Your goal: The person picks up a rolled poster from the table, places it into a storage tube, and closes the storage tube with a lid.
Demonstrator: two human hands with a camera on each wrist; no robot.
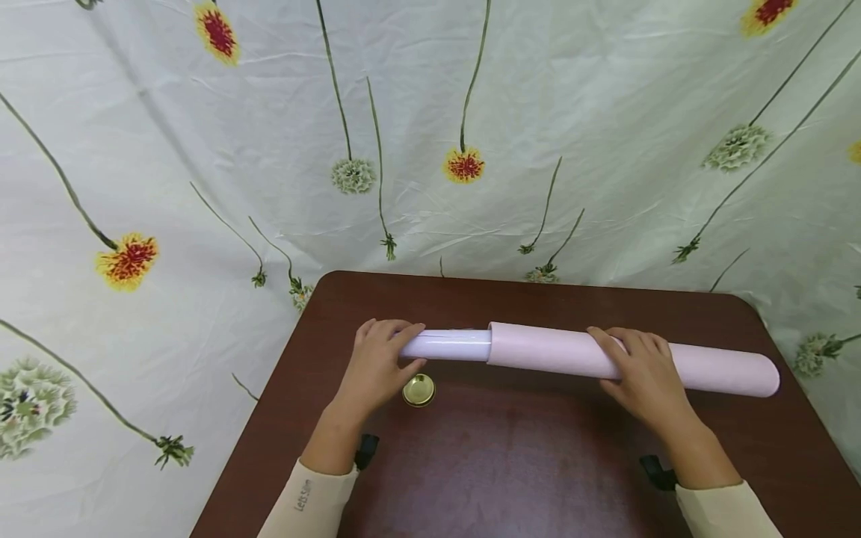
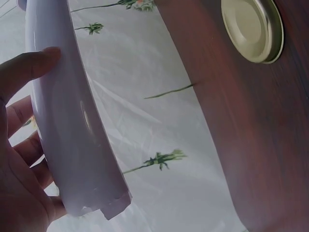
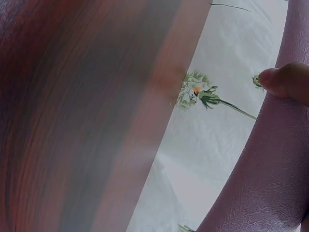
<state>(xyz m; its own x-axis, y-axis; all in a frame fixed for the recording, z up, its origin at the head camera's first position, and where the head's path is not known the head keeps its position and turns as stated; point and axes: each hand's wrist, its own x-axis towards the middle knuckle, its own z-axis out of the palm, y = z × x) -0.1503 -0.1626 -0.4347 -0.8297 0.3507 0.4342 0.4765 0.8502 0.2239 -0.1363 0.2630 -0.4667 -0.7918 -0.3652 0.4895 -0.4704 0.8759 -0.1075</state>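
A long pink tube (image 1: 551,348) lies crosswise above the table, held in my right hand (image 1: 642,381) around its middle. Out of its left end sticks a glossy pale-lilac roll (image 1: 454,345), thinner than the tube; how far it reaches inside is hidden. My left hand (image 1: 377,366) grips the roll near its outer end, the thumb on one side and the fingers round the other. In the left wrist view the roll (image 2: 79,121) shows an uneven edge at its end. My right thumb (image 3: 285,82) presses on the tube's textured surface in the right wrist view.
A round gold metal lid (image 1: 419,390) lies on the dark brown table (image 1: 498,463), just below the roll and near my left hand. Behind the table's far edge hangs a white flower-print cloth (image 1: 417,224).
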